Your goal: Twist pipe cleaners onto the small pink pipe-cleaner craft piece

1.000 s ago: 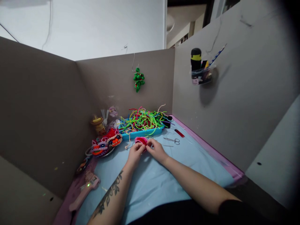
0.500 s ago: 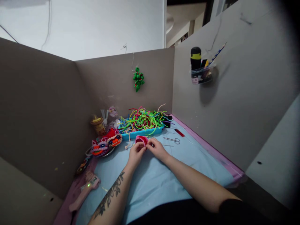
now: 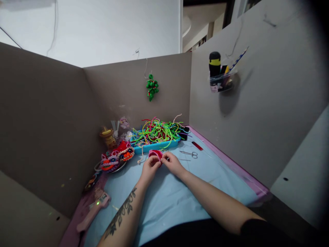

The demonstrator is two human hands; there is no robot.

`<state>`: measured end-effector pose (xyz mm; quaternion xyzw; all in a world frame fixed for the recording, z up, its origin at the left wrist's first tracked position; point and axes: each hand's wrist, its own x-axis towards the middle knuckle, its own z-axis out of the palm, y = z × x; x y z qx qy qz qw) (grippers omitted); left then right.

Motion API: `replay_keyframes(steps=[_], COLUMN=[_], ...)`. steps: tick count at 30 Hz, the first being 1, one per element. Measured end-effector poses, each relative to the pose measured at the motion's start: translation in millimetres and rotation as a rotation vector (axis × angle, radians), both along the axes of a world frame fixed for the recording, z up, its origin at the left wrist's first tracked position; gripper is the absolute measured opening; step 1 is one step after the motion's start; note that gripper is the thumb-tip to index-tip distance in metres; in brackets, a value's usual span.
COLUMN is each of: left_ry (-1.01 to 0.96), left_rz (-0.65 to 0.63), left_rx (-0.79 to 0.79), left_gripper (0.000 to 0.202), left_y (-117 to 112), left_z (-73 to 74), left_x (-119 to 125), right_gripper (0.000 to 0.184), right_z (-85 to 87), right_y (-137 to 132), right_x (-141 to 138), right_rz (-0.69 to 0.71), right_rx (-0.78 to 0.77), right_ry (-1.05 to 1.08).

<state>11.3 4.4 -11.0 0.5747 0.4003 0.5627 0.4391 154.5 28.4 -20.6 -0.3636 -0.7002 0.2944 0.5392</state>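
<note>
A small pink and red piece of bent pipe cleaners (image 3: 155, 153) is held up over the light blue cloth. My left hand (image 3: 150, 167) pinches its near left edge between thumb and fingers. From the right, my right hand (image 3: 172, 162) pinches the same piece at its near right edge, and the two sets of fingertips almost meet. The fingers cover the lower part of the piece. Just beyond it stands a blue tray (image 3: 147, 148) heaped with loose, many-coloured pipe cleaners (image 3: 161, 132). To the right of my right hand lies a pair of scissors (image 3: 189, 154).
A dish of fuzzy pipe-cleaner figures (image 3: 113, 161) sits at left, near a brown jar (image 3: 108, 137). A pink glue gun (image 3: 94, 211) with a lit green light lies front left. A red strip (image 3: 197, 145) is beyond the scissors. Grey panels (image 3: 138, 85) enclose the table.
Almost nothing differs. Both hands stay pinched on the pink and red piece, which has shifted only very slightly; the view has moved a touch.
</note>
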Motion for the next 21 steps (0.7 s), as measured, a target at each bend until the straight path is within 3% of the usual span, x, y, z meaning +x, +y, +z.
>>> replay_keyframes(steps=[9, 18, 21], left_ry=[0.113, 0.1, 0.119], left_rz=[0.099, 0.152, 0.161], left_rx=[0.049, 0.101, 0.127], left_gripper=[0.006, 0.007, 0.004], left_y=[-2.0, -8.5, -8.5], left_z=[2.8, 13.9, 17.3], left_x=[2.0, 2.9, -2.5], right_gripper=[0.01, 0.014, 0.014], right_z=[-8.1, -5.3, -2.1], right_y=[4.3, 2.1, -0.3], right_x=[-0.8, -3.5, -0.9], right_rz=[0.013, 0.047, 0.057], right_rx=[-0.033, -0.115, -0.07], right_ry=[0.029, 0.106, 0.045])
